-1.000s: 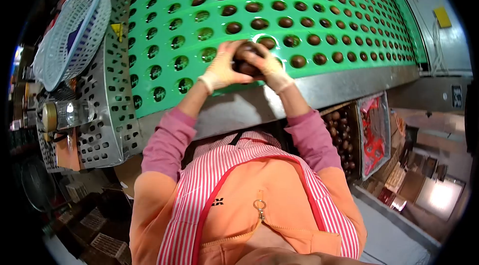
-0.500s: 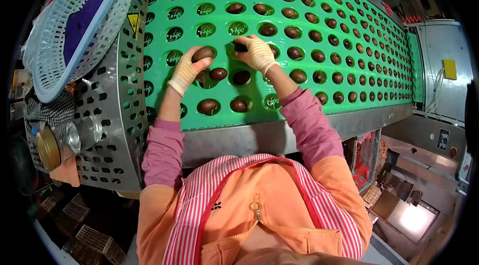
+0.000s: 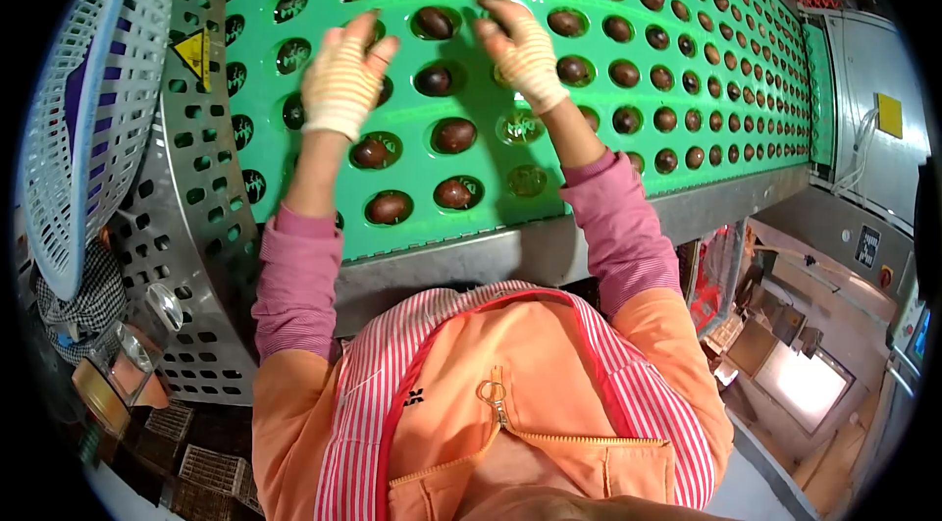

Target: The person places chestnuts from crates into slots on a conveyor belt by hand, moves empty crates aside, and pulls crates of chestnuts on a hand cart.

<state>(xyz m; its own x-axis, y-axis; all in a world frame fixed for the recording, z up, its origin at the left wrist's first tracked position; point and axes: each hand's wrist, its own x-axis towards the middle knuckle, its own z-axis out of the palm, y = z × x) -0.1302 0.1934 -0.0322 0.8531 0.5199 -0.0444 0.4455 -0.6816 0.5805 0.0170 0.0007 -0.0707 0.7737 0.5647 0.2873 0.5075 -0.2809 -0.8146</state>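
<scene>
Dark brown round pieces (image 3: 454,135) sit singly in oval cups of a wet green tray sheet (image 3: 471,227). My left hand (image 3: 345,75), in a pale striped glove with bare fingertips, is over the left part of the sheet, fingers apart, with no piece visible in it. A brown piece shows partly beside its palm. Gloved the same way, my right hand (image 3: 522,50) hovers over the sheet further right, fingers spread and holding nothing visible. Between the hands, brown pieces (image 3: 435,23) lie in a column of cups. Below my right hand are cups without a piece (image 3: 520,127).
A perforated metal side panel (image 3: 201,227) with a yellow warning label (image 3: 194,57) borders the sheet on the left. Beside it leans a light blue plastic basket (image 3: 59,158). A metal rail (image 3: 549,248) runs along the near edge. A grey metal cabinet (image 3: 873,79) stands at the right.
The brown pieces my hands held are now in cups. Both hands have moved up the sheet and opened. More cups near the front left hold pieces than a second ago.
</scene>
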